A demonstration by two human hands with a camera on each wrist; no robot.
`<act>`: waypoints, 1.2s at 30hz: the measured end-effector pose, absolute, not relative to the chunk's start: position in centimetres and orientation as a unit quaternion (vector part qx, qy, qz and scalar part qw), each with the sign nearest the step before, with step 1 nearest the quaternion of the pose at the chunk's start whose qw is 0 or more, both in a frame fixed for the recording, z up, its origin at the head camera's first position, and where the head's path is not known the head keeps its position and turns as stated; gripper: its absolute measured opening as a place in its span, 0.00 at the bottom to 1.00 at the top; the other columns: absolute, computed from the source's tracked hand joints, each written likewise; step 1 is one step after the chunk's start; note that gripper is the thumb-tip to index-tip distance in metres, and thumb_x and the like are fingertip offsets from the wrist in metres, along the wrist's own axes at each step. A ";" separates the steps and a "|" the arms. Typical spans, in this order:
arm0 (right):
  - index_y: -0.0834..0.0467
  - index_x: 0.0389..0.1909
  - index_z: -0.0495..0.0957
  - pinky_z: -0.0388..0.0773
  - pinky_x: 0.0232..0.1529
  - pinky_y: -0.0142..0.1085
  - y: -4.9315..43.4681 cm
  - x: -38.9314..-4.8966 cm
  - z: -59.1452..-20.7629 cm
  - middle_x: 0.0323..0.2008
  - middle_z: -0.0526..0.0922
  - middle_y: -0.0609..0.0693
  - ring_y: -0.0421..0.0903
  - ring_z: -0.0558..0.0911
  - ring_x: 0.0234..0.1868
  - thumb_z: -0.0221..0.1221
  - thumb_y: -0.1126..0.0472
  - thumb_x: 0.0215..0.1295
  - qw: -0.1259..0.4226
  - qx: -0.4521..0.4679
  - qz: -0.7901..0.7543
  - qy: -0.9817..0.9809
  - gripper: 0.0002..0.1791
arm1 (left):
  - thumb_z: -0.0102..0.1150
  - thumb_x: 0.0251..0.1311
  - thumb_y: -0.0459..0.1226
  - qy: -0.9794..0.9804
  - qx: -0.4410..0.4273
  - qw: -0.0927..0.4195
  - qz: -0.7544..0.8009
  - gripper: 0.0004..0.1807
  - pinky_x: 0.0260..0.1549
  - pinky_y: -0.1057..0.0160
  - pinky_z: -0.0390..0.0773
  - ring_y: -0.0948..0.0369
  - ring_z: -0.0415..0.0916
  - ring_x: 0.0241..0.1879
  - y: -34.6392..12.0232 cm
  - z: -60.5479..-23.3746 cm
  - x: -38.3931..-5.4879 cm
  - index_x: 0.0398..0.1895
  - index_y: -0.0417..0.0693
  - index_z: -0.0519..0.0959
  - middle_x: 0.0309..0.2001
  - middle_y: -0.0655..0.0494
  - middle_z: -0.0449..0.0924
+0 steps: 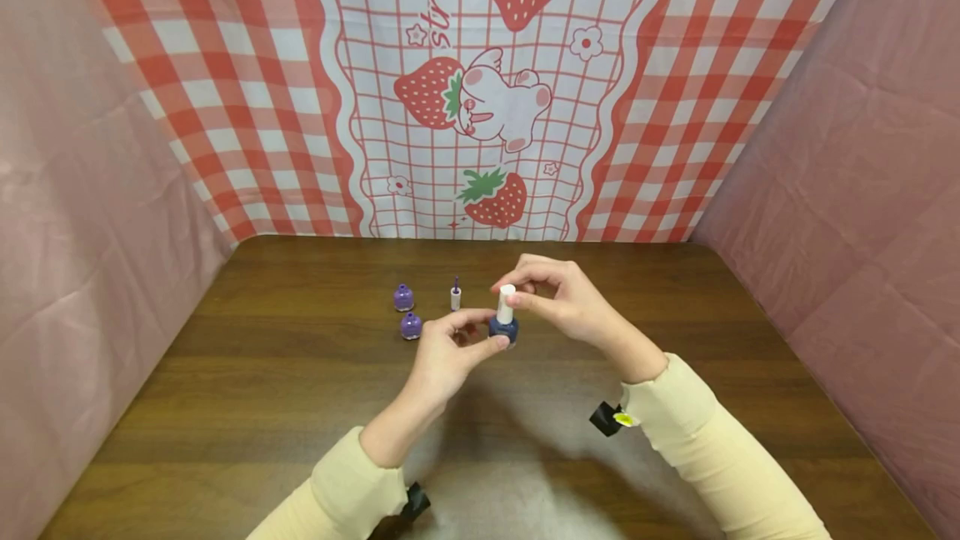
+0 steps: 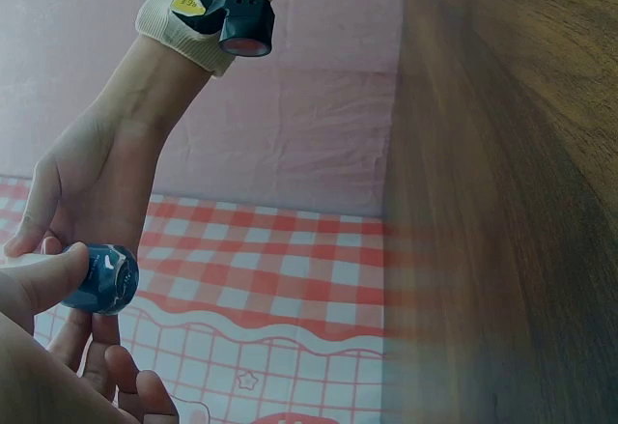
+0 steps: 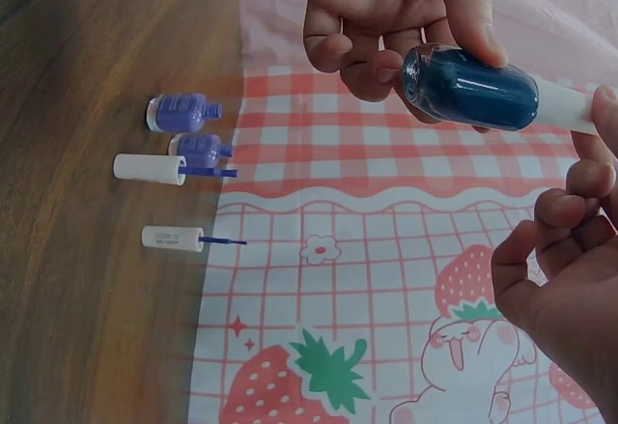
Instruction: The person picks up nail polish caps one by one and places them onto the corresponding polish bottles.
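A dark blue nail polish bottle (image 3: 473, 86) with a white cap (image 1: 506, 304) is held above the table, upright in the head view. My left hand (image 1: 448, 352) pinches the glass body between thumb and fingers. From the other side my right hand (image 1: 564, 300) grips the white cap with thumb and forefinger. The cap sits on the bottle's neck. In the left wrist view the base of the blue bottle (image 2: 111, 279) faces the camera, and the left thumb lies along its side.
Two uncapped purple polish bottles (image 1: 403, 298) stand on the wooden table (image 1: 300, 407), left of the hands. Two white caps with purple brushes (image 3: 150, 168) stand near them, brushes pointing up. A strawberry-print cloth (image 1: 487, 107) hangs behind the table, with pink cloth (image 1: 840, 190) at the sides.
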State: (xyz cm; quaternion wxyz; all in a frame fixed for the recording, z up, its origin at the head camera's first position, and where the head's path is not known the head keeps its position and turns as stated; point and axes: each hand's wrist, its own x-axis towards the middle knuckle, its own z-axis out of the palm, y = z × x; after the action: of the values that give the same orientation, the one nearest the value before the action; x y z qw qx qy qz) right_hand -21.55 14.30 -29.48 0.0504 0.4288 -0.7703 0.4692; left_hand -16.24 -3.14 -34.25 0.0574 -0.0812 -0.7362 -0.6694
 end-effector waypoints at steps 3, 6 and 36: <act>0.65 0.37 0.82 0.67 0.31 0.31 14.1 -21.1 -29.0 0.26 0.74 0.49 0.40 0.68 0.29 0.61 0.73 0.58 0.056 0.411 0.473 -0.777 0.07 | 0.71 0.45 0.29 -0.736 -0.080 0.060 -0.669 0.16 0.31 0.66 0.69 0.52 0.71 0.33 -3.1 -35.2 -16.9 0.41 0.38 0.83 0.34 0.48 0.81; 0.65 0.36 0.83 0.66 0.31 0.31 14.1 -21.0 -29.0 0.25 0.74 0.48 0.40 0.68 0.29 0.62 0.73 0.56 0.058 0.394 0.480 -0.782 0.07 | 0.73 0.44 0.31 -0.736 -0.078 0.064 -0.670 0.17 0.30 0.67 0.69 0.59 0.69 0.31 -3.1 -36.4 -17.7 0.41 0.42 0.84 0.33 0.50 0.81; 0.65 0.44 0.81 0.65 0.31 0.36 14.2 -20.6 -28.8 0.26 0.71 0.47 0.44 0.68 0.29 0.61 0.72 0.57 0.060 0.408 0.450 -0.792 0.13 | 0.73 0.44 0.37 -0.742 -0.099 0.083 -0.657 0.17 0.28 0.69 0.68 0.61 0.69 0.30 -3.1 -37.5 -18.1 0.41 0.47 0.84 0.33 0.53 0.81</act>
State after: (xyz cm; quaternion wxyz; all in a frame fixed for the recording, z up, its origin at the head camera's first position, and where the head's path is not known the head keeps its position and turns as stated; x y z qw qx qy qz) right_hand -20.58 14.21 -28.76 0.0596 0.4083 -0.7921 0.4498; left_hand -18.08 -3.06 -37.49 0.0831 -0.0990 -0.7423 -0.6574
